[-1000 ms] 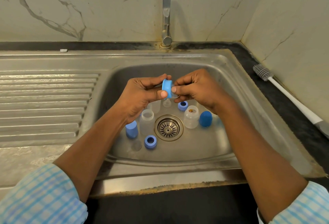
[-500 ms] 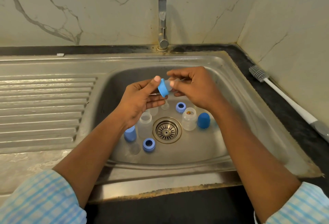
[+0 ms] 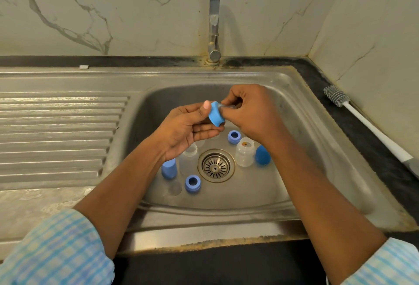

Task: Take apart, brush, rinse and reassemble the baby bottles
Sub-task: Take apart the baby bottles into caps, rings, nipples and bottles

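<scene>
Over the sink basin (image 3: 301, 126) my left hand (image 3: 190, 128) holds a blue bottle collar ring (image 3: 215, 115) between thumb and fingers. My right hand (image 3: 251, 112) pinches the clear teat (image 3: 224, 106) that sticks out of the ring. On the basin floor stand two clear bottles (image 3: 244, 152) (image 3: 189, 156), two blue caps (image 3: 169, 168) (image 3: 263, 155) and two more blue rings (image 3: 193, 183) (image 3: 234, 136). A clear teat (image 3: 175, 188) lies beside the near ring. More clear parts are partly hidden under my hands.
The drain strainer (image 3: 215, 165) sits mid-basin. The tap (image 3: 215, 17) rises behind the sink, not running. A ribbed draining board (image 3: 56, 137) lies to the left. A grey-headed bottle brush (image 3: 362, 121) with a white handle rests on the dark counter at the right.
The ring has tilted in my left hand and my right fingers have drawn the clear teat further out of it. Both hands rose slightly in the view.
</scene>
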Demonstrator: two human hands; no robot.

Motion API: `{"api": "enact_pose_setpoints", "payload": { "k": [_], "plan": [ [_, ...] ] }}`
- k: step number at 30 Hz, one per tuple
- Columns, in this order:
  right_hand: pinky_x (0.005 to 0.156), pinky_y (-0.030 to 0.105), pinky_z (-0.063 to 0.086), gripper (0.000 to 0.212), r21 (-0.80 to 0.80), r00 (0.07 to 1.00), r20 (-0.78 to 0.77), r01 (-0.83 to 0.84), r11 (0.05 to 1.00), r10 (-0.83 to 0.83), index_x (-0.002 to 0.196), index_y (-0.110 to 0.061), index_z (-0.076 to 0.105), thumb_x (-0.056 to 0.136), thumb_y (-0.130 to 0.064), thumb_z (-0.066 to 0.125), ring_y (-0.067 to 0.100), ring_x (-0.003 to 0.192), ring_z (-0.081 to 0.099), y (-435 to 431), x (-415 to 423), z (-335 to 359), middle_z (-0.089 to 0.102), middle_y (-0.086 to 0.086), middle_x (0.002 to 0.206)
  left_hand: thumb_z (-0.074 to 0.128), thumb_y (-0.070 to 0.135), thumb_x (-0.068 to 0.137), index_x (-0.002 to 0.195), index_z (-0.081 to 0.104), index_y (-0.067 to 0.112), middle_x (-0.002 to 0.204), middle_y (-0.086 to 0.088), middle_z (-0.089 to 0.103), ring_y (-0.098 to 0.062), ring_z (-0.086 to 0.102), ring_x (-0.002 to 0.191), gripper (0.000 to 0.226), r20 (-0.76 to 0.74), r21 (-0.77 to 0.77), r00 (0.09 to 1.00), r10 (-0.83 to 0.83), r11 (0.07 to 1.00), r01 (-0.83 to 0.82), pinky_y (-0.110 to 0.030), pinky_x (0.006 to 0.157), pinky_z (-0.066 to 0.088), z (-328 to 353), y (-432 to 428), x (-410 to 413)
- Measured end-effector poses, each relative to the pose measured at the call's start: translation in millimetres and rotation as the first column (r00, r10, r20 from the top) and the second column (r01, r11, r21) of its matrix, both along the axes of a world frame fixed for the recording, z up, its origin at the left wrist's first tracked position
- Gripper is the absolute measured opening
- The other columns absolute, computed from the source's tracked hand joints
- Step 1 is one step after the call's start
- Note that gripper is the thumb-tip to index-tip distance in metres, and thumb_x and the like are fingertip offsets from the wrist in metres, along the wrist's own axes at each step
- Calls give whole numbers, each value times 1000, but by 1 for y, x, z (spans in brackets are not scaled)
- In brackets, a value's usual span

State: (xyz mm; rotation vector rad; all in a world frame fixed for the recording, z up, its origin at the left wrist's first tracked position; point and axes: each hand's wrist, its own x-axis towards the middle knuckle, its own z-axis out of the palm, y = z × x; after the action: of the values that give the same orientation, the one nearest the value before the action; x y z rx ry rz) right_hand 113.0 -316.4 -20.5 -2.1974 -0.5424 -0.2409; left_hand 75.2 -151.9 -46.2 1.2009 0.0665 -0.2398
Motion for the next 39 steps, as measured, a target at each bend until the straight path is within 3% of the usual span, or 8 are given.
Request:
{"api": "enact_pose_setpoints", "payload": {
  "k": [4, 9, 14, 20, 23, 30, 33, 39],
  "plan": [
    [61, 24, 50, 4, -52, 996, -76, -50, 997, 46, 78, -10, 72, 80, -8, 74, 9, 63, 59, -3, 1, 2, 66, -1, 69, 65, 26, 79, 118, 66, 10, 106, -16, 75, -28, 74, 95, 43, 10, 4, 999, 33, 999, -33, -29, 74, 62, -3, 1, 0],
    [58, 16, 45, 9, -141, 982, -149, -134, 981, 113, 79, -14, 72, 81, -6, 75, 4, 62, 57, -9, -1, 8, 63, -8, 69, 69, 20, 74, 113, 68, 10, 102, -13, 76, -27, 75, 91, 40, 25, 37, 997, 75, 996, -76, -27, 68, 61, -6, -1, -1],
    [69, 25, 44, 7, -213, 969, -192, -197, 957, 157, 91, -9, 75, 85, -9, 70, 7, 74, 55, -9, -4, 5, 60, -3, 93, 71, 17, 71, 110, 70, 13, 101, -10, 77, -25, 75, 90, 39, 40, 67, 995, 92, 993, -94, -29, 72, 62, -7, 1, 1],
    [79, 29, 50, 12, -17, 964, -209, -173, 985, 165, 91, -5, 77, 90, -11, 67, 13, 82, 63, -13, -3, 5, 67, 4, 95, 69, 19, 73, 113, 69, 14, 105, -10, 76, -26, 74, 95, 41, 53, -4, 995, 87, 996, -87, -25, 69, 61, -3, 3, 3],
    [80, 32, 57, 7, 115, 974, -195, -98, 989, 119, 88, -16, 77, 86, -11, 73, 18, 82, 69, -10, -4, 3, 73, 3, 86, 68, 19, 72, 112, 68, 15, 104, -9, 76, -25, 74, 94, 40, 56, -33, 994, 90, 996, -88, -24, 68, 60, -2, 4, 3],
    [58, 17, 51, 5, 133, 994, -109, -3, 991, 17, 81, -12, 74, 79, -10, 78, 2, 60, 60, -2, -5, -2, 66, -4, 68, 70, 14, 71, 113, 68, 12, 102, -10, 77, -26, 75, 92, 42, 83, 12, 993, 89, 996, -90, -31, 76, 62, -6, 3, 4],
    [62, 23, 58, 11, 204, 981, -182, -23, 979, 61, 86, -7, 74, 77, -5, 80, 15, 68, 69, -6, -4, 1, 71, 6, 76, 70, 12, 70, 111, 68, 13, 100, -8, 77, -24, 75, 92, 41, 96, 11, 992, 86, 996, -87, -32, 77, 62, -7, 4, 5],
    [70, 25, 60, 21, 431, 937, -292, -51, 901, 192, 98, -5, 71, 80, 2, 76, 17, 79, 73, -9, -8, 6, 72, 6, 84, 68, 8, 70, 112, 67, 14, 100, -4, 77, -22, 74, 93, 42, 141, -28, 985, 102, 995, -99, -30, 75, 62, -6, 6, 4]
  ]
}}
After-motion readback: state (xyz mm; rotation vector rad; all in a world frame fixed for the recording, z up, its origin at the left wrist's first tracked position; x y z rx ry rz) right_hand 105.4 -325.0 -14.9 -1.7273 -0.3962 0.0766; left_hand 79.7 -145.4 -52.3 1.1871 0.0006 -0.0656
